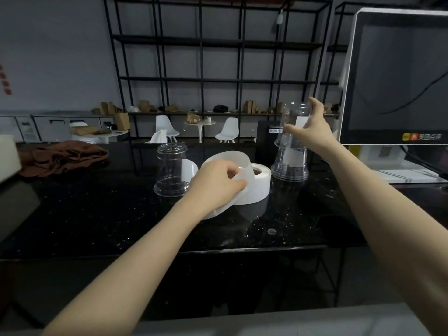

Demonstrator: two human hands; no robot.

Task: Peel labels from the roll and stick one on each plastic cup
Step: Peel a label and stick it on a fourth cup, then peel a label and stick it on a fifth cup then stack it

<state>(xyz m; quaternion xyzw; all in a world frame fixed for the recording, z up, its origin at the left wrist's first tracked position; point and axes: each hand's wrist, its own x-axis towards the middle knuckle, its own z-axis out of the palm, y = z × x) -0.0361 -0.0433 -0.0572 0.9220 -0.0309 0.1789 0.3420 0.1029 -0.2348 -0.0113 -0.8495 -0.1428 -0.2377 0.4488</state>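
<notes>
Left hand [215,183] is pinching the loose strip off the label roll [257,184] mid-counter, probably steadying it for the next peel, while the spread right hand [311,128] is reaching around the labelled cup stack [289,154] far right.

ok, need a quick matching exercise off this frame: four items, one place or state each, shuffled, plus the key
Things:
1. label roll
2. single clear cup
3. cup stack
4. brown cloth

Place or state:
A. crumpled at the counter's far left
B. upside down, just left of the roll, no hand on it
C. right hand reaching onto its top
D. flat on the counter, loose strip held by the left hand

Pairs: 1-D, 2-B, 3-C, 4-A
</notes>
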